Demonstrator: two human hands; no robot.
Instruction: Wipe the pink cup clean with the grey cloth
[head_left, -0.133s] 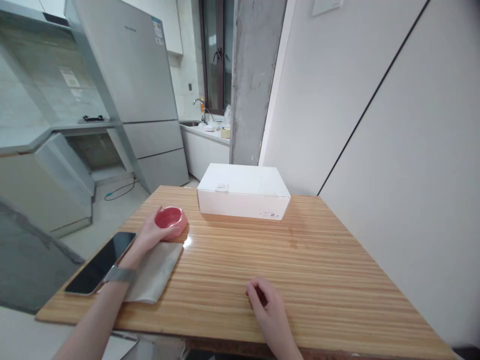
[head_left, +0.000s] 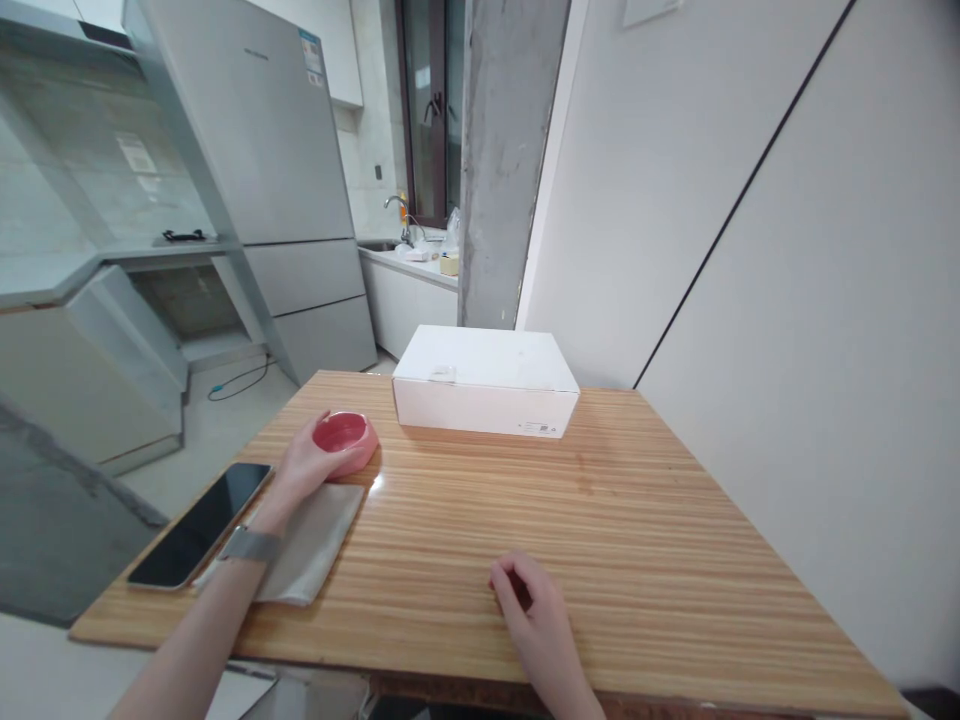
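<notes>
A pink bowl (head_left: 361, 456) with an angular outer wall sits at the left of the wooden table. My left hand (head_left: 306, 462) grips its near left side, the thumb along the front and the fingers around the back. Under my left wrist lies a folded grey cloth (head_left: 319, 545), and left of it a dark-screened tablet (head_left: 202, 525). My right hand (head_left: 531, 600) rests near the table's front edge, thumb and fingers curled together. A hint of red shows by its fingertips, too small to make out.
A white lidded box (head_left: 484, 405) stands at the far side of the wooden table (head_left: 637, 540). A white wall (head_left: 810, 330) runs along the right. Behind are a tall refrigerator (head_left: 255, 140) and a sink counter (head_left: 409, 285).
My left hand and the pink bowl have shifted very slightly to the right. My right hand keeps its curled pose on the table.
</notes>
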